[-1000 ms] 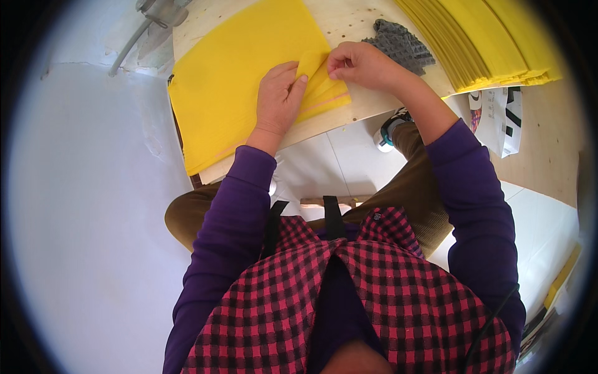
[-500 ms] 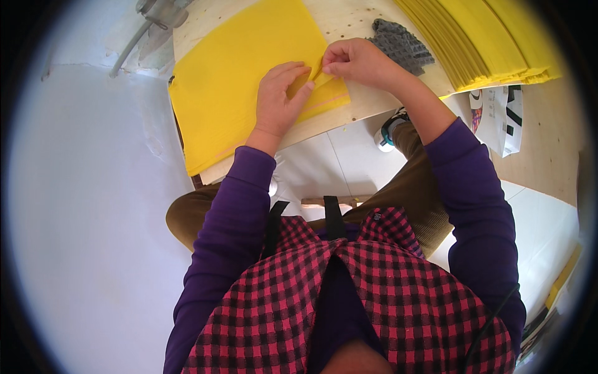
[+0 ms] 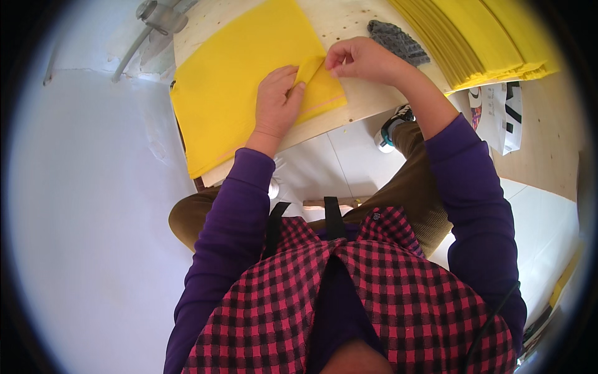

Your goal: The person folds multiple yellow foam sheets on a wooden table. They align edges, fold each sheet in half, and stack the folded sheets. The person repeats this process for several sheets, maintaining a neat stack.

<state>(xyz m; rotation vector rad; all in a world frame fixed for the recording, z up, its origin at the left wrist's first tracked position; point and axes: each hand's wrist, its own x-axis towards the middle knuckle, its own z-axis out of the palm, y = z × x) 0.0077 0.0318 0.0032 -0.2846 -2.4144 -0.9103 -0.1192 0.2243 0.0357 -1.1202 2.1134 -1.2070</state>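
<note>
A yellow fabric-like sheet lies flat on the pale wooden table, a thin pinkish line running along its near edge. My left hand rests on its right part, thumb and fingers closed on a raised fold. Just off the sheet's right edge is my right hand, its fingers curled in a pinch close to the tip of that fold. Whatever lies between those right fingertips is too small or hidden to tell.
Beyond my right hand lies a crumpled dark grey textured cloth. A thick stack of yellow sheets fills the far right. A white printed bag stands below it. At the far left, a metal fitting sits by the wall.
My left fingers have closed on the fold, which now stands up more. The right hand has shifted slightly right, away from the fold it was pinching.
</note>
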